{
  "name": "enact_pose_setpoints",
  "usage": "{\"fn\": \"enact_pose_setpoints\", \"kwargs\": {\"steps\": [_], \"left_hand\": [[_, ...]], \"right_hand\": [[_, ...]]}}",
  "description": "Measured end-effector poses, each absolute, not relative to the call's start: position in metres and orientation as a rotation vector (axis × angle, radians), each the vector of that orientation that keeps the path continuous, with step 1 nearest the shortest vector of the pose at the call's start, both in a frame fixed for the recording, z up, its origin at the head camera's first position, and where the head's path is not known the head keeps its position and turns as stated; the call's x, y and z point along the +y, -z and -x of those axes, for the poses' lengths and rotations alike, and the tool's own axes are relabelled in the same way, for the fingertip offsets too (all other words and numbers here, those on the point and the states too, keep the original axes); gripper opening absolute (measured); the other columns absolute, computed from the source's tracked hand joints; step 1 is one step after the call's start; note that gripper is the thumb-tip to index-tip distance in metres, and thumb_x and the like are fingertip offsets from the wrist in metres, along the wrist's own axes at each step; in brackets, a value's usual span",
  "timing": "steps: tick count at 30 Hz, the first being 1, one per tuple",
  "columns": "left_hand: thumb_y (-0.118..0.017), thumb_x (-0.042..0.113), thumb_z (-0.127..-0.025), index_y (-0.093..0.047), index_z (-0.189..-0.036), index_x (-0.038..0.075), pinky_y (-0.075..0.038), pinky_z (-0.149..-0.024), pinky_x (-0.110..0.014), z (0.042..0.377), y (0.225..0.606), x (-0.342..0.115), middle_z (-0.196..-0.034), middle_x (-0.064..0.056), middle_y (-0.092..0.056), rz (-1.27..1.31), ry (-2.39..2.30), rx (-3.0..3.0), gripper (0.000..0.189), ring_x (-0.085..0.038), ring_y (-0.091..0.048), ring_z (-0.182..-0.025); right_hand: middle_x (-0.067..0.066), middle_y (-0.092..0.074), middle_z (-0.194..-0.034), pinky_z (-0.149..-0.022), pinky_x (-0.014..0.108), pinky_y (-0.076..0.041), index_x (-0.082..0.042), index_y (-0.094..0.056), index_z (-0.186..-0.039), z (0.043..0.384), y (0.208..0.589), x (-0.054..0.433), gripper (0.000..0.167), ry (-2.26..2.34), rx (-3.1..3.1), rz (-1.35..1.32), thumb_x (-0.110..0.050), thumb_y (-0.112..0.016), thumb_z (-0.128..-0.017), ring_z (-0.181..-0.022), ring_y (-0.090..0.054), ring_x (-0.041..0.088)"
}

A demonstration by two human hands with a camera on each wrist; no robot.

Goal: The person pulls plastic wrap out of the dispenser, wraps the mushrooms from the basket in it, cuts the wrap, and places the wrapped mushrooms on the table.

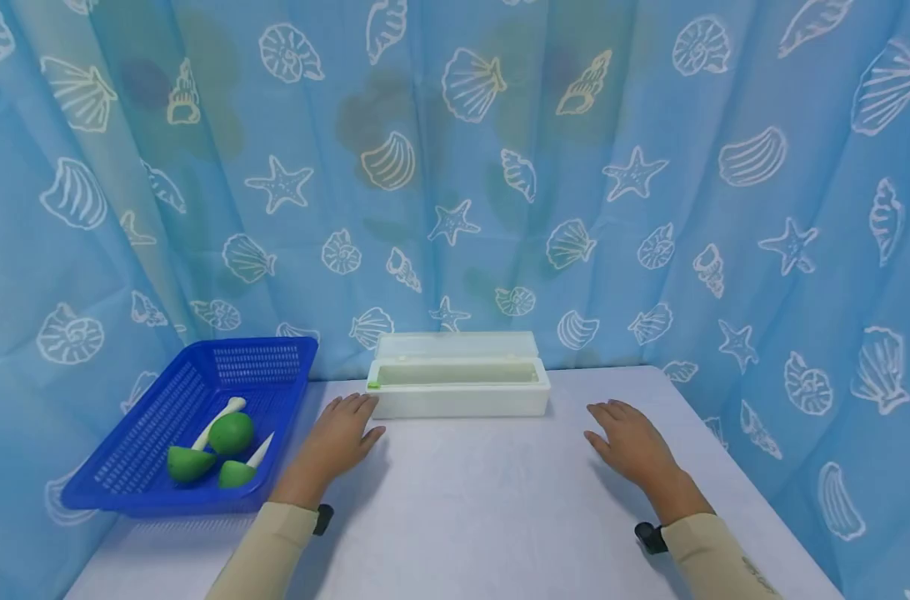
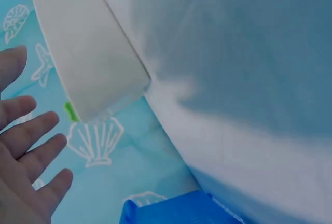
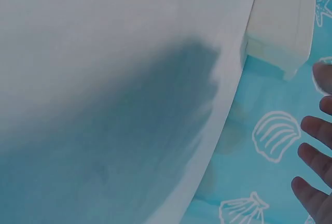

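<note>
My left hand (image 1: 342,437) hovers over the table with fingers extended, its fingertips close to the left front corner of a long white box (image 1: 458,406). Nothing is in its grasp. On the other side, my right hand (image 1: 631,442) is held over the table, palm down and fingers spread, to the right of the box and holding nothing. The box has its pale lid (image 1: 455,344) raised at the back. A small bright green piece (image 1: 374,385) sits on its left rim. Both wrist views show the straight fingers and the box's ends.
At the left stands a blue perforated basket (image 1: 140,458). Inside lie a round green object (image 1: 232,433), two green half-round pieces (image 1: 190,464) and white tapered sticks (image 1: 262,450). A blue curtain (image 1: 455,167) with shell prints hangs behind the white-covered table (image 1: 485,508).
</note>
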State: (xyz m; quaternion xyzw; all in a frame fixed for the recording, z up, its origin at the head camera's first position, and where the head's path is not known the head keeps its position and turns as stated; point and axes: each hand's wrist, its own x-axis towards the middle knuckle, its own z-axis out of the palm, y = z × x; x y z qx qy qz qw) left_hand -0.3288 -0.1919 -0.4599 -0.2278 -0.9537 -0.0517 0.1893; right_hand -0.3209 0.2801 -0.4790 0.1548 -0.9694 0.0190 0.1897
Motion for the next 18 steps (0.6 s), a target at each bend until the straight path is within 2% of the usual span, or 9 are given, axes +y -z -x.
{"fn": "enact_pose_setpoints", "kwargs": {"steps": [7,14,18], "left_hand": [[-0.071,0.022,-0.09,-0.06,-0.125,0.0,-0.043,-0.098,-0.047,0.349,0.461,-0.186,-0.116,-0.015,-0.065,0.632,0.164,-2.632,0.042,-0.032,-0.059,-0.111],[-0.075,0.011,-0.085,-0.064,-0.116,-0.002,-0.05,-0.085,-0.045,0.373,0.453,-0.181,-0.101,-0.014,-0.067,0.629,0.199,-2.542,0.036,-0.032,-0.063,-0.094],[-0.076,0.01,-0.084,-0.065,-0.114,-0.002,-0.05,-0.085,-0.044,0.381,0.449,-0.182,-0.1,-0.014,-0.067,0.618,0.184,-2.576,0.034,-0.032,-0.063,-0.094]], "right_hand": [[0.015,-0.062,-0.123,-0.099,0.05,-0.042,-0.003,-0.062,-0.124,0.336,0.477,0.264,0.039,-0.133,-2.776,-0.401,-0.024,-0.069,-0.091,-0.119,-0.054,0.034],[0.014,-0.062,-0.125,-0.099,0.05,-0.041,-0.006,-0.062,-0.125,0.365,0.471,0.249,0.035,-0.276,-2.818,-0.375,-0.019,-0.067,-0.093,-0.121,-0.053,0.034],[0.012,-0.062,-0.125,-0.1,0.049,-0.041,-0.006,-0.062,-0.126,0.377,0.465,0.237,0.034,-0.379,-2.826,-0.407,-0.018,-0.065,-0.095,-0.122,-0.052,0.033]]}}
